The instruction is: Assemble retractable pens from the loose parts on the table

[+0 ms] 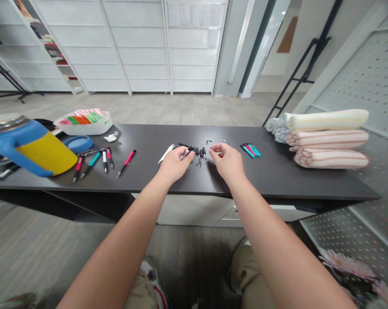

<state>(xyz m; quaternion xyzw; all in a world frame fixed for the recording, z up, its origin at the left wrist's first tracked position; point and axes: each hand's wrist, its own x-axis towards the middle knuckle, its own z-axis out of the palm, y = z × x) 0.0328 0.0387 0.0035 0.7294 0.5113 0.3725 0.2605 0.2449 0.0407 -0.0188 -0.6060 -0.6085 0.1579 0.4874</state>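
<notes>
My left hand (177, 162) is closed on a small pen part (187, 151), dark with a pale section, above the middle of the dark table (148, 174). Facing it, my right hand (226, 159) has thumb and fingertips pinched together. Whatever might be between them is too small to name. Several short black pen pieces (200, 151) lie between the hands, with tiny dark bits (199, 162) just in front. Thin white refills (166, 152) rest left of my left hand. To the right of my right hand lies a group of teal, pink and black pen barrels (250, 150).
Several assembled pens (97, 159) and a lone pink pen (126, 163) lie on the left. Behind them stand a blue-yellow jug (42, 146), a blue ring (78, 143) and a white tray (100, 125) of colourful packets. Rolled towels (329, 137) are stacked at the right end.
</notes>
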